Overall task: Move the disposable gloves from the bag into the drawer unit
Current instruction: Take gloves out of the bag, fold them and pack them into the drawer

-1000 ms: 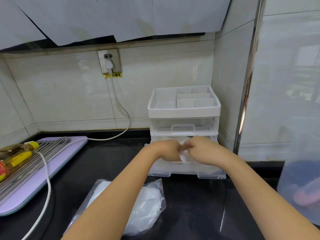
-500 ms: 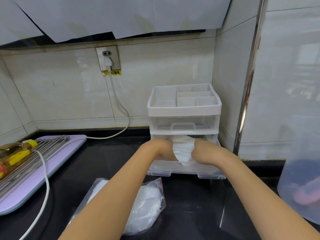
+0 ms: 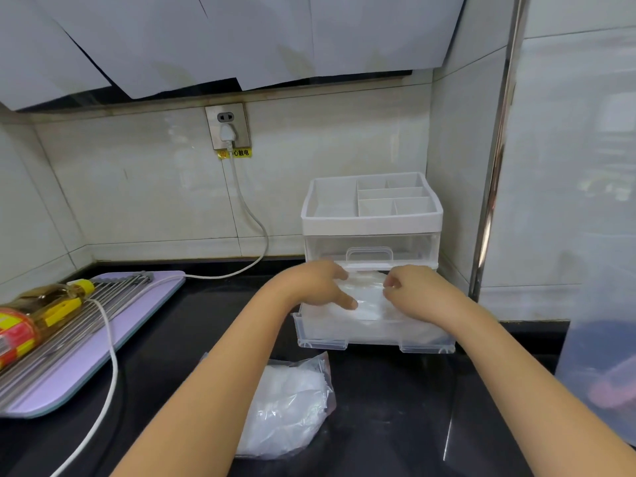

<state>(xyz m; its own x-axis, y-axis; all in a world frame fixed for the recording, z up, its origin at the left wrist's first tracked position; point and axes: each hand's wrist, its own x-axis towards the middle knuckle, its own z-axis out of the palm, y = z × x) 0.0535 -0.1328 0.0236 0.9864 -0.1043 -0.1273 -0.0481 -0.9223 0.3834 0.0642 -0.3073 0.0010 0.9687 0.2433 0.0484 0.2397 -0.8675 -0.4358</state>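
Right now both of my grips are over the pulled-out lower drawer (image 3: 371, 333) of the drawer unit (image 3: 371, 225), and a wad of gloves (image 3: 368, 304) lies inside it between them. My left grip (image 3: 320, 287) rests on the wad's left side with the thumb stretched across the film, pressing rather than clutching. My right grip (image 3: 413, 294) has its fingers curled, the tips pinching the thin plastic at the wad's right edge.

As I judge it, the coming move turns on where the bag (image 3: 289, 407) sits relative to these two grips. It lies on the table (image 3: 395, 407), toward me from the drawer and off to its left, partly under my left forearm and apart from the drawer front. It looks well filled with more white gloves, so the job seems only partly done.

The bag's long axis runs roughly away from me, and its flatter clear end is nearest the drawer. Whether that end is the mouth I cannot tell. My left grip is the nearer one, since it need only draw back along its own forearm to reach the bag. The right would have to cross in front of the drawer.
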